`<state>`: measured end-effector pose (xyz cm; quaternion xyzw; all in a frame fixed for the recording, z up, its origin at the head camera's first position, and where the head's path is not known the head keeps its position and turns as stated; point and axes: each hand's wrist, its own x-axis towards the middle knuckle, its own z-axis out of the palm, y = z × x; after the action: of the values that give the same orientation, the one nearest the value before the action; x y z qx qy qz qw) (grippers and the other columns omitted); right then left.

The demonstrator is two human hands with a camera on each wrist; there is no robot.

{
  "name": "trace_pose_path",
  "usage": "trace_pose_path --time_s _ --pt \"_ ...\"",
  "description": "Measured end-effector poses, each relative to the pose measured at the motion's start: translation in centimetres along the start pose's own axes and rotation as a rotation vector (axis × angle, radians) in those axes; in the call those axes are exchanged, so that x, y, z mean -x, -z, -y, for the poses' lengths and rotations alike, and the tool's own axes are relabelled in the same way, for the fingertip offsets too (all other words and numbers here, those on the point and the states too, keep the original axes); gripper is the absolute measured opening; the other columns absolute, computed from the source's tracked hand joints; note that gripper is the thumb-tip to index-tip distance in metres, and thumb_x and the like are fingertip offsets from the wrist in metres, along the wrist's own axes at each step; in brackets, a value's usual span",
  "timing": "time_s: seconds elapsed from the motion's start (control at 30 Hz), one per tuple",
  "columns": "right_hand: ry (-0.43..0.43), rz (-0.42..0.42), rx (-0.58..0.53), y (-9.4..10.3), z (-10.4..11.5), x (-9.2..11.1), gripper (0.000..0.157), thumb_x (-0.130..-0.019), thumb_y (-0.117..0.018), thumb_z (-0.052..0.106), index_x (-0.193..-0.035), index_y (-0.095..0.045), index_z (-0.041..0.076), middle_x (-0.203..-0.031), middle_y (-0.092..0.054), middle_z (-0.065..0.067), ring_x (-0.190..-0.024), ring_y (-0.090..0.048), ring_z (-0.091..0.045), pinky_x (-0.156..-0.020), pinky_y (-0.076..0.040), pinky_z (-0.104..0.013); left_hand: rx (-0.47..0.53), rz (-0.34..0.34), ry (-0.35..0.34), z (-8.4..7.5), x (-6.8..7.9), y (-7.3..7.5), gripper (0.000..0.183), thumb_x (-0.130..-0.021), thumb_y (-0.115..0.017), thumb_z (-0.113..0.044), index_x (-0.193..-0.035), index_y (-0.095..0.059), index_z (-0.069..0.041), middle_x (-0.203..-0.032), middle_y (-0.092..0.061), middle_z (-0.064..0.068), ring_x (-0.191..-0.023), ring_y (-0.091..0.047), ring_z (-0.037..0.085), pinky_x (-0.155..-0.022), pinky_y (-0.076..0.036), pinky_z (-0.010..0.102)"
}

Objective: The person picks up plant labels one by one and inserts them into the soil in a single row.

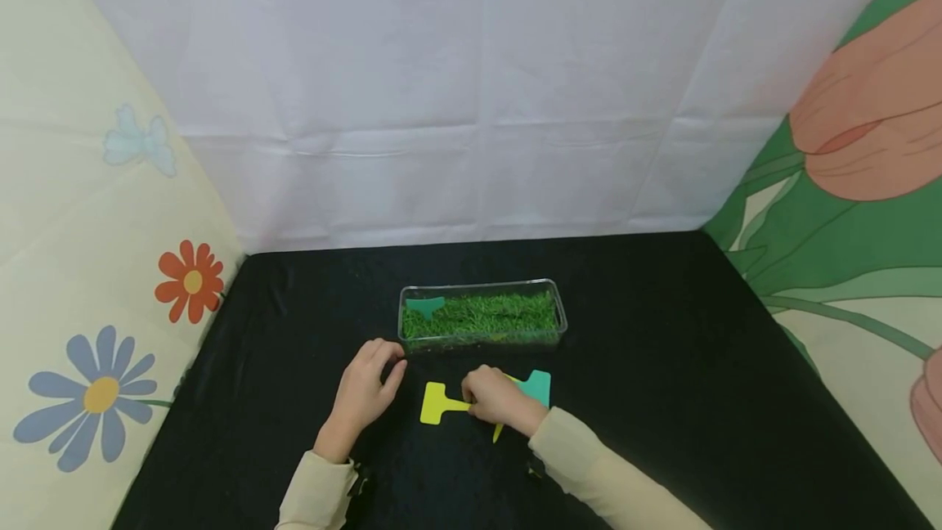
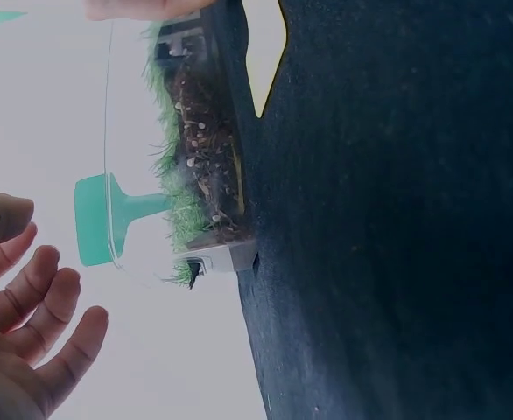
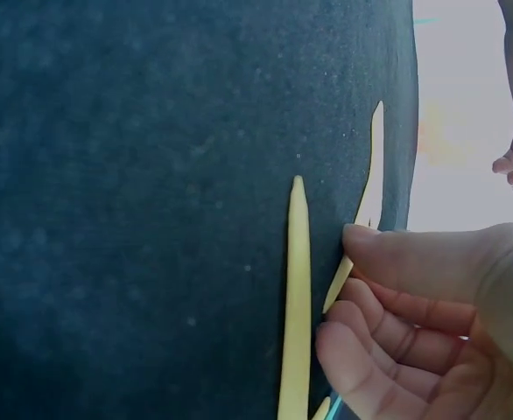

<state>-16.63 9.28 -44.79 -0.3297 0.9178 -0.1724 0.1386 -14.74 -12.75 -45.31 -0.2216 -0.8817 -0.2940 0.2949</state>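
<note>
My right hand (image 1: 496,395) pinches the narrow stem of a yellow T-shaped plant label (image 1: 434,403) between thumb and fingers, low over the black cloth. In the right wrist view that label (image 3: 372,175) lies almost flat, its stem end at my fingertips. Beside it is another yellow label's pointed stem (image 3: 298,306). A teal label (image 1: 538,387) lies partly behind the right hand. My left hand (image 1: 368,383), fingers loosely bent and holding nothing, is by the front left corner of a clear planter box (image 1: 482,340). One teal label (image 2: 92,219) stands in the box's grass (image 1: 486,313).
A black cloth (image 1: 662,366) covers the table. White fabric (image 1: 471,105) hangs behind it, with flower-printed cloths (image 1: 96,268) on the left and right sides. Dark soil (image 2: 206,149) shows through the box's clear wall.
</note>
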Motion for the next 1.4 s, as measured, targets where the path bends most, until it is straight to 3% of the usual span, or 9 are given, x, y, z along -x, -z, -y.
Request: trace_pose_path --time_s 0.2,0.63,1.03,1.4 --pt "-0.033 0.013 0.028 0.04 0.34 -0.13 0.026 -0.076 -0.069 0.002 -0.057 -0.054 0.011 -0.052 -0.043 0.005 -0.043 -0.037 -0.007 -0.045 -0.033 -0.021 -0.001 -0.003 -0.007 0.09 -0.07 0.11 0.018 -0.072 -0.073 -0.001 -0.082 -0.06 -0.007 -0.074 -0.055 0.002 -0.069 -0.048 0.013 -0.06 -0.045 0.028" --pt "-0.079 -0.001 0.073 -0.26 0.64 -0.09 0.027 -0.078 -0.069 0.005 -0.058 -0.053 0.012 -0.052 -0.043 0.004 -0.044 -0.04 -0.009 -0.046 -0.035 -0.022 0.011 -0.002 -0.008 0.12 -0.11 0.33 0.018 -0.072 -0.073 0.0 -0.083 -0.06 -0.007 -0.075 -0.055 0.001 -0.07 -0.049 0.013 -0.06 -0.046 0.028" --pt "0.025 -0.041 0.021 -0.18 -0.01 0.27 0.028 -0.077 -0.069 0.003 -0.058 -0.051 0.013 -0.052 -0.041 0.005 -0.044 -0.037 -0.007 -0.046 -0.034 -0.021 0.007 0.007 0.005 0.3 -0.03 0.43 0.018 -0.073 -0.073 -0.001 -0.083 -0.06 -0.007 -0.076 -0.055 -0.001 -0.07 -0.049 0.014 -0.062 -0.047 0.028" --pt "0.096 -0.019 -0.004 0.11 -0.23 0.5 0.032 -0.079 -0.065 -0.001 -0.058 -0.047 0.014 -0.05 -0.032 0.007 -0.044 -0.027 -0.005 -0.047 -0.028 -0.019 0.002 0.01 -0.007 0.23 -0.1 0.46 0.019 -0.072 -0.074 -0.001 -0.083 -0.06 -0.008 -0.076 -0.055 -0.001 -0.07 -0.049 0.013 -0.062 -0.047 0.027"
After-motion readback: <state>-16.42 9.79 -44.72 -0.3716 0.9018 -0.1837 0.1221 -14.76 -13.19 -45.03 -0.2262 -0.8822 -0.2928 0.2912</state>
